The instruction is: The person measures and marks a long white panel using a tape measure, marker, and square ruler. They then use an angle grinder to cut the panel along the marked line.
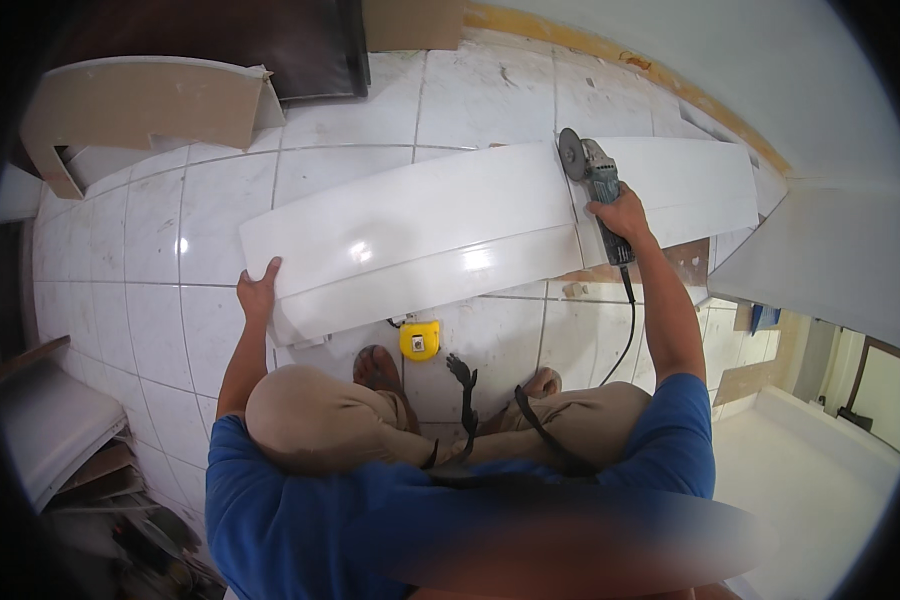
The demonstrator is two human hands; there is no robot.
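A long, glossy white slab lies across the floor in front of me, with a lengthwise line along its near side. My left hand grips its left end, thumb up at the edge; the fingertips are partly hidden. My right hand is wrapped around the body of a teal and grey angle grinder. The grinder's round disc stands on edge at the seam where the slab meets another white piece on the right. Whether the disc touches or spins, I cannot tell.
A yellow tape measure lies by my foot, near the slab. The grinder's black cord trails toward my right knee. A cut brown board leans at the far left. A white wall closes off the far right. Black straps hang before me.
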